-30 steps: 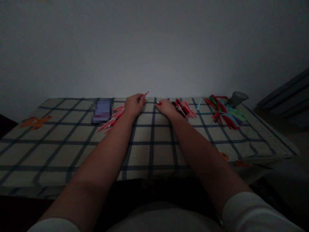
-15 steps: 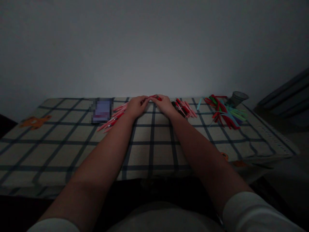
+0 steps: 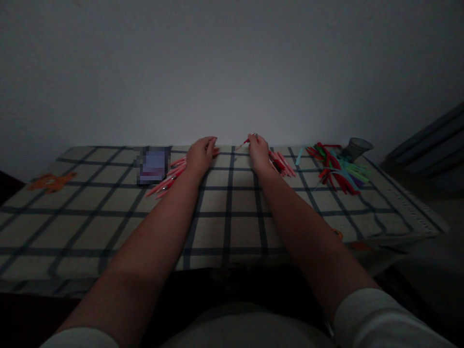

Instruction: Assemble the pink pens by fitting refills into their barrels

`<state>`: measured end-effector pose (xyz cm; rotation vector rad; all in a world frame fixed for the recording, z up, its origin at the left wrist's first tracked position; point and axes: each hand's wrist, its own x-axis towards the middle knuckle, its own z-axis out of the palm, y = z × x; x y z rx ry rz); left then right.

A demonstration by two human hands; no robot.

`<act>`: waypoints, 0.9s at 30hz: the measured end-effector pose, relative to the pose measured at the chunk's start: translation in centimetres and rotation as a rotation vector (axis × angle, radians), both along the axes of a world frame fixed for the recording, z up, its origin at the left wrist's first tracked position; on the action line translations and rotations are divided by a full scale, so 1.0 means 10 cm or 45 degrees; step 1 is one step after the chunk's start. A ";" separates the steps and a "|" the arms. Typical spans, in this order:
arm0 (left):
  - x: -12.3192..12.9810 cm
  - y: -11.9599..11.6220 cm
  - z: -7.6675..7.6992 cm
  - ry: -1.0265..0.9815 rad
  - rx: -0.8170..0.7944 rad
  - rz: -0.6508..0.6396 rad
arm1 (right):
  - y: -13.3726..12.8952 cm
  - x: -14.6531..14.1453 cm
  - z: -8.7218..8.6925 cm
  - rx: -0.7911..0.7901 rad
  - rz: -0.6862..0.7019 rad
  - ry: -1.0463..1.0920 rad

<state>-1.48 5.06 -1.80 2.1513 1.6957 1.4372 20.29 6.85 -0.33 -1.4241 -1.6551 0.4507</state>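
Note:
My right hand (image 3: 258, 152) pinches a slim red pen (image 3: 244, 143), its thin end pointing left and down toward the cloth. My left hand (image 3: 200, 153) is apart from it, fingers closed together; what they hold, if anything, is too small to make out. A red tip (image 3: 216, 151) shows just beside the left fingers. Under and beside the left wrist lies a row of pink and red pens (image 3: 168, 181), some with shiny clips. Right of my right hand is a second group of pink, red and dark pen-like sticks (image 3: 284, 164), partly covered by the hand.
A checked cloth (image 3: 210, 227) covers the table against a grey wall. A blurred bluish box (image 3: 154, 164) lies left. Farther right are a light blue strip (image 3: 299, 156), a heap of coloured fuzzy strips (image 3: 339, 174) and a tipped clear cup (image 3: 357, 147).
My hands, which met over the red pen at the middle, have drawn apart. The right hand carries the pen slightly right and up; the left hand has shifted slightly left.

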 end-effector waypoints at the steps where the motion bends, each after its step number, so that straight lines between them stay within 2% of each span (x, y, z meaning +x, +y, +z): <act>1: 0.00 0.00 0.00 -0.026 0.026 0.009 | 0.00 -0.01 0.00 -0.053 -0.025 -0.008; 3: -0.01 0.00 0.00 -0.055 0.091 0.004 | -0.02 -0.04 -0.02 -0.130 -0.032 -0.052; 6: -0.03 0.03 -0.01 -0.031 0.130 -0.063 | -0.03 -0.10 -0.08 -0.198 0.081 -0.218; 10: -0.04 0.10 -0.06 0.097 0.015 -0.142 | -0.04 -0.14 -0.15 -0.218 0.160 -0.374; 15: -0.01 0.12 -0.09 0.251 -0.025 -0.245 | -0.07 -0.13 -0.16 -0.218 0.122 -0.397; 19: -0.01 0.09 -0.06 0.308 -0.038 -0.266 | -0.05 -0.14 -0.14 -0.149 0.001 -0.224; 21: -0.01 0.09 -0.05 0.324 -0.041 -0.263 | -0.03 -0.15 -0.13 -0.120 0.010 -0.174; 27: -0.01 0.09 -0.05 0.385 -0.044 -0.255 | -0.05 -0.14 -0.10 0.029 0.016 -0.312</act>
